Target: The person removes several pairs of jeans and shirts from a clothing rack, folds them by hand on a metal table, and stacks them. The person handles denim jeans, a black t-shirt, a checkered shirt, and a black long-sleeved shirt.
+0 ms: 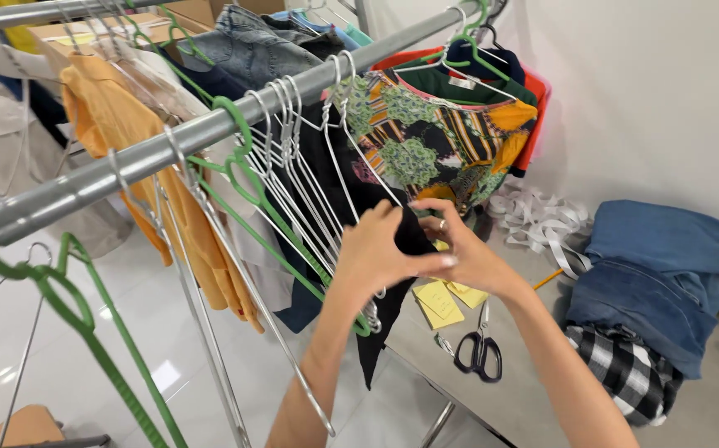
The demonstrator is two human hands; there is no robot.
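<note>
My left hand (376, 253) and my right hand (459, 245) meet at the shoulder of a black garment (351, 178) that hangs on a white wire hanger (339, 124) from the grey rail (169, 145). Both hands pinch the black fabric, fingers touching each other. Right behind hangs a patterned green, orange and black top (434, 137) on a green hanger (471, 46). Several empty white wire hangers (293, 174) and a green plastic hanger (243, 174) hang just left of my left hand.
An orange shirt (127, 124) hangs further left. A grey table (525, 390) holds black scissors (480, 348), yellow notes (440, 300), folded denim (666, 274), a checked cloth (625, 369) and white strips (542, 216). Another green hanger (69, 307) dangles at the near left.
</note>
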